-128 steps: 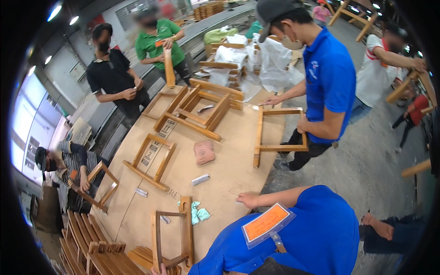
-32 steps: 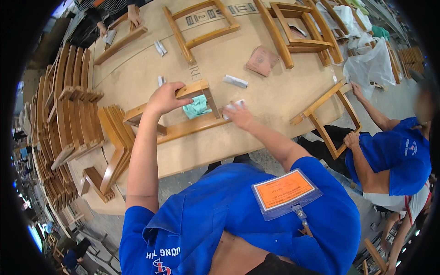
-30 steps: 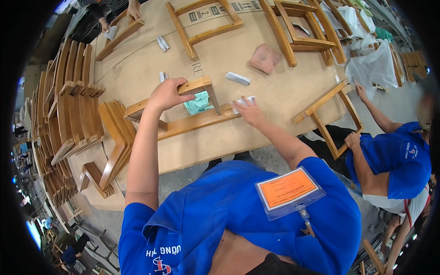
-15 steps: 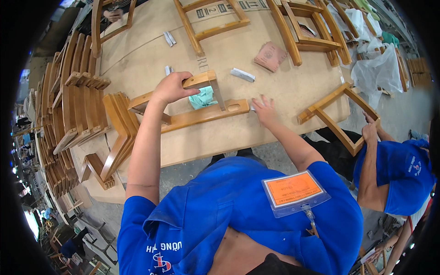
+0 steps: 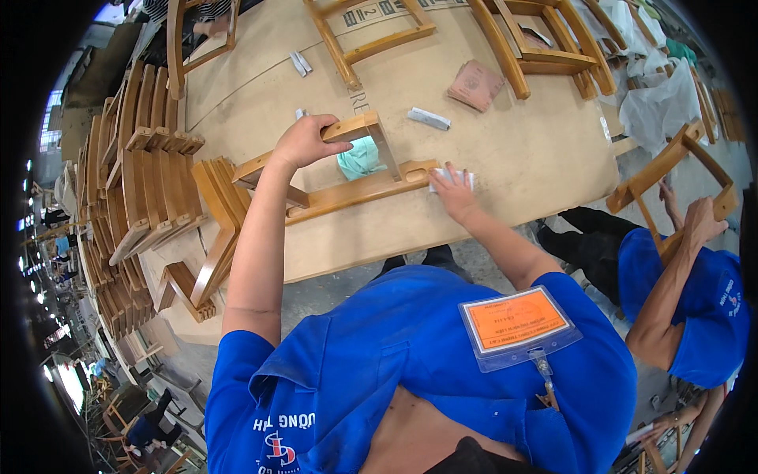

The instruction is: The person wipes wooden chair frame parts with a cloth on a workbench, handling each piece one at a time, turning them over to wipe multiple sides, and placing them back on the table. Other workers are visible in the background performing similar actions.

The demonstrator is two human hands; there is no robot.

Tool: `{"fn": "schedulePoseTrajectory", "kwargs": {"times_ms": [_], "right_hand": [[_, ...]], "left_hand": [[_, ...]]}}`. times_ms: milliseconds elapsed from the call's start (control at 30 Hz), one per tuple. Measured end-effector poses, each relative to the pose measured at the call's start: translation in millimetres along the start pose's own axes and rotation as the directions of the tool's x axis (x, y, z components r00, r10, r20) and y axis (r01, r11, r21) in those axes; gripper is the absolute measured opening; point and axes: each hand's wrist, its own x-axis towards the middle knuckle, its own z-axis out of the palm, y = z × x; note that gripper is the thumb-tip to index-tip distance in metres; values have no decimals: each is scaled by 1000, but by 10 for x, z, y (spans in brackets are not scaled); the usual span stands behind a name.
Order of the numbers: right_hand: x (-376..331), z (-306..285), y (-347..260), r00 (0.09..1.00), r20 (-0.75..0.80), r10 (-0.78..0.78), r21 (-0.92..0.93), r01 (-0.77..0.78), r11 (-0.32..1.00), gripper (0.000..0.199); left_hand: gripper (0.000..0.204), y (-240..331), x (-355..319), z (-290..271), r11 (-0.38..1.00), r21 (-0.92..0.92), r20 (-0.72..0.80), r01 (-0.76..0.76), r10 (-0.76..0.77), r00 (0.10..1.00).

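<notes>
- Two grips are at work from my distant seat: my left grip (image 5: 308,142) is clenched on the upper rail of a wooden frame (image 5: 355,192), whose lower rail runs rightward to end just beside my right grip (image 5: 455,193).
- My right grip lies flat, fingers apart, over a white pad (image 5: 470,181); whether it squeezes the pad I cannot tell.
- Rightward of that grip, open tabletop (image 5: 537,158) gives me room up to its right edge; beyond, a co-worker (image 5: 703,324) holds another frame (image 5: 655,168).
- Toward me from the right grip, the near edge leaves a narrower margin.
- Ahead of it sits a pale strip (image 5: 429,118), then a pink pad (image 5: 475,85).
- Left of my left grip, bent wooden pieces (image 5: 213,197) crowd the frame's left end, with stacked curved parts (image 5: 162,186) farther out.
- Below that grip, a teal cloth (image 5: 359,158) shows through the frame.
</notes>
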Motion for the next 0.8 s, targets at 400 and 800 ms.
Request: {"fn": "schedulePoseTrajectory", "kwargs": {"times_ms": [400,800], "right_hand": [[-63,19,-269,999,-27,35,49,-33,998,55],[-443,16,519,840,92,536,125,-543,830,45]], "left_hand": [[54,-22,-4,23,1000,19,-23,-23,24,999],[48,108,-320,164,989,140,25,-41,38,999]]}}
